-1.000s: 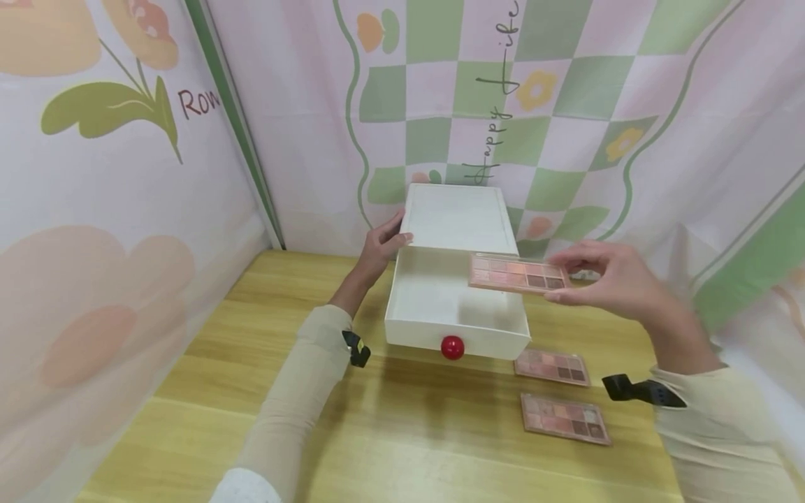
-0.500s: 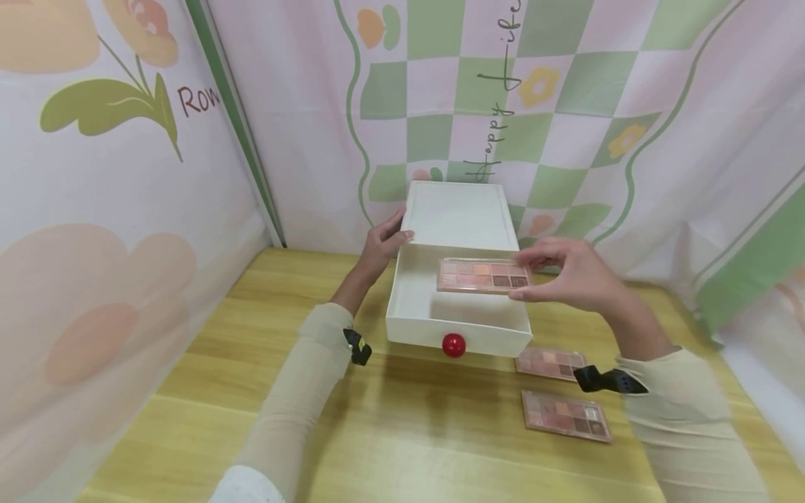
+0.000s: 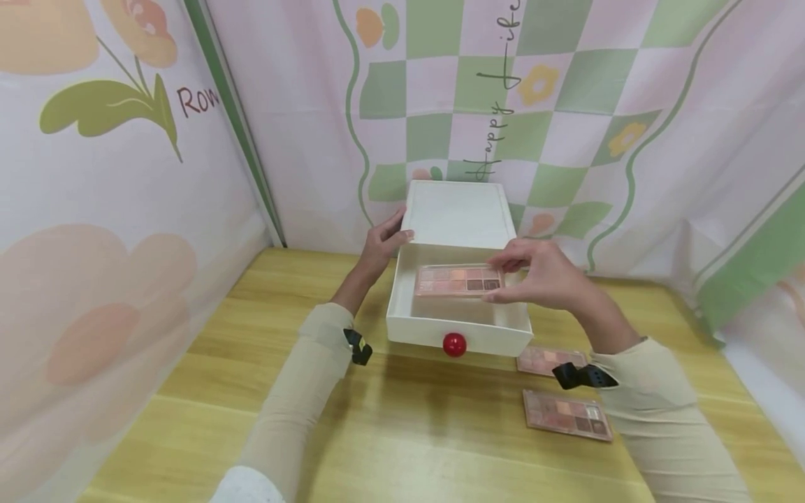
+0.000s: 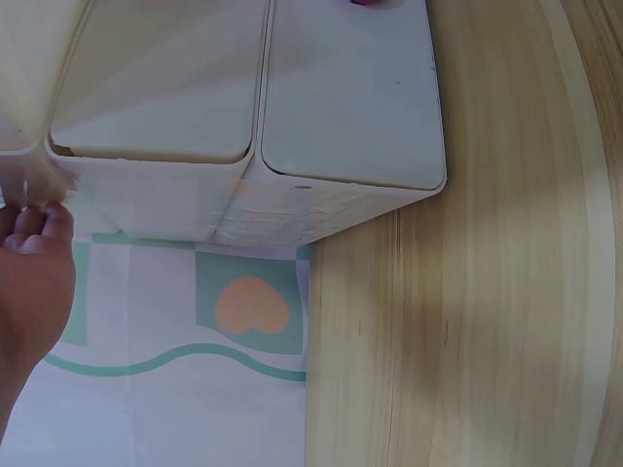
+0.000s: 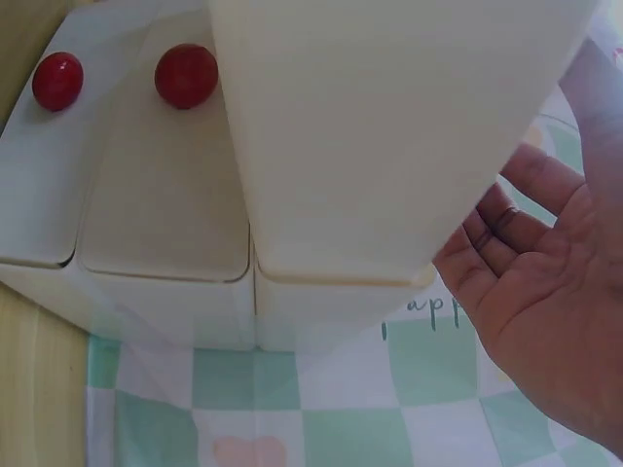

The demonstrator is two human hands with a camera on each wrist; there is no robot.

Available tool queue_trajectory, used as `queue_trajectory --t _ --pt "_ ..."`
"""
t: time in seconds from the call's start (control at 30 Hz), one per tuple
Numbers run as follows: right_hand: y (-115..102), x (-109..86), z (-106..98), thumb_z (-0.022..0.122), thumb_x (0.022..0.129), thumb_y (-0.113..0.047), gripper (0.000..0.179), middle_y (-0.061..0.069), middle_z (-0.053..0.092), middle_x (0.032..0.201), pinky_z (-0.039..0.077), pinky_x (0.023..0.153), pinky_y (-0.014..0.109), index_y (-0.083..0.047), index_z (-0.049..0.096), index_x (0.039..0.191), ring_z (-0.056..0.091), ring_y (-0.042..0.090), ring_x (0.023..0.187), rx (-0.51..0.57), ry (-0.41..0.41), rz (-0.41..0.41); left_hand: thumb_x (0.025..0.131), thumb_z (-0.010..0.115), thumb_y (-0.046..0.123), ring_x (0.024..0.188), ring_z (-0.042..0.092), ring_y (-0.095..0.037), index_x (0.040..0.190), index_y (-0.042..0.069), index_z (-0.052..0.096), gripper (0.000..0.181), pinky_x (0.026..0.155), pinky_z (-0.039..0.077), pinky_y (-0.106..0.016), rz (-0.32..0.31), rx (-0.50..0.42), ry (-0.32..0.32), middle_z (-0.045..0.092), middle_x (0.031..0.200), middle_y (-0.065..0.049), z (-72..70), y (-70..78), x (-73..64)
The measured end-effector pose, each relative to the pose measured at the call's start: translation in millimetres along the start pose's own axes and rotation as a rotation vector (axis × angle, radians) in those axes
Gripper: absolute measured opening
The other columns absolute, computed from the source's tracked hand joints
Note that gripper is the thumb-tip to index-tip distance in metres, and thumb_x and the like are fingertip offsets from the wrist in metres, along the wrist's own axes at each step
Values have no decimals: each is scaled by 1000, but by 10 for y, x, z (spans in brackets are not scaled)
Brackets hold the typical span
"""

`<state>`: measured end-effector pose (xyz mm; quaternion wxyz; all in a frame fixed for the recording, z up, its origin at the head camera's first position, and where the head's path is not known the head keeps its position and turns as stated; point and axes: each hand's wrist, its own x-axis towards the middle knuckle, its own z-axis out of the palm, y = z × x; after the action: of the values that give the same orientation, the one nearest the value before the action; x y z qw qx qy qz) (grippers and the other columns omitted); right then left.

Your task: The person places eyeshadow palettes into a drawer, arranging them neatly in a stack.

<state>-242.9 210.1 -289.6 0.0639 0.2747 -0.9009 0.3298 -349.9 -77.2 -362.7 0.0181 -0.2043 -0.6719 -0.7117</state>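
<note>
Three palettes are showing. The held palette (image 3: 459, 281) is hanging over the open drawer (image 3: 411, 332), between the two hands; the far palette (image 3: 544, 361) and the near palette (image 3: 568, 416) are lying on the table (image 3: 434, 447), closer to the person than the right hand, with one black wristband (image 3: 585, 376) partly covering the far one. One white cabinet (image 3: 462, 212) is standing just beside the left hand. Of its three drawers, the top one is sticking out, while the middle drawer (image 5: 165, 195) and the bottom drawer (image 5: 44, 185) are sitting closed. Each drawer is carrying one red knob (image 3: 454, 344).

The hands are working apart: the right hand (image 3: 544, 276) is pinching the held palette's right end between thumb and fingers, and the left hand (image 3: 380, 243) is resting against the cabinet's left side, its thumb touching the top edge.

The held palette is looking flat, rectangular and pink-rimmed (the drawer is hiding it from the right wrist camera). It is showing ten pans in two rows of five, mostly pale pink and peach, with two dark brown ones sitting nearest the right hand.
</note>
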Motion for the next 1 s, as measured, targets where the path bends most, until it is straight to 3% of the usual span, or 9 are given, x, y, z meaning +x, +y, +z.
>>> queue_trajectory --t 0.47,0.8,1.0 --pt "-38 119 209 93 68 -19 45 6 72 93 56 79 18 -1 77 107 64 18 89 -22 -42 18 95 56 12 155 34 -30 155 -2 33 66 128 31 -36 30 21 28 29 167 -17 45 -45 7" --pt "-76 178 324 93 68 -27 51 7 73 96 60 85 39 -2 76 109 67 21 91 -75 -74 35 95 57 13 155 34 -29 155 3 35 65 128 33 -35 15 22 37 30 167 -14 45 -33 -19" --pt "-106 203 339 92 69 -28 55 8 73 101 61 89 44 -2 75 114 69 24 96 -104 -112 62 94 57 18 155 35 -28 156 4 34 67 127 33 -35 17 34 39 31 167 -12 29 -27 -17"
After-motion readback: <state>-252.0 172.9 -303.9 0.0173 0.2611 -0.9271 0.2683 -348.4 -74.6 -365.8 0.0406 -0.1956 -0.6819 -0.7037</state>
